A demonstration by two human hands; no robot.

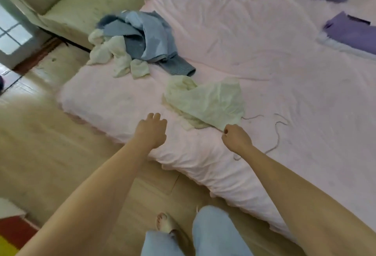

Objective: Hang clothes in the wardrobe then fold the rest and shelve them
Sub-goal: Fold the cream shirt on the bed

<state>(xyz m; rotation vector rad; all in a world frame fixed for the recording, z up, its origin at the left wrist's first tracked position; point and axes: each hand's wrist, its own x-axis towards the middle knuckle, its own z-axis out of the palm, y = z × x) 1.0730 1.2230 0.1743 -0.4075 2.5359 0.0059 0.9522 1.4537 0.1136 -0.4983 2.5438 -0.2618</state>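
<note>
A pale green garment is pinched at its near corner by the right hand on the bed. The left hand is held open beside it. Folding seems started; the other corner should be taken next

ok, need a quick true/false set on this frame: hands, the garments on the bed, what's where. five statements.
1. The right hand pinches the near edge of the pale green garment. True.
2. The left hand grips the blue garment. False: it hovers with fingers spread over the pink bed sheet, holding nothing, well short of the blue garment.
3. The white garment lies against the blue one, near the bed's far left corner. True.
4. The pale green garment already lies folded flat. False: it lies crumpled.
5. A thin grey cord lies loose on the sheet to the right of the right hand. True.
</note>
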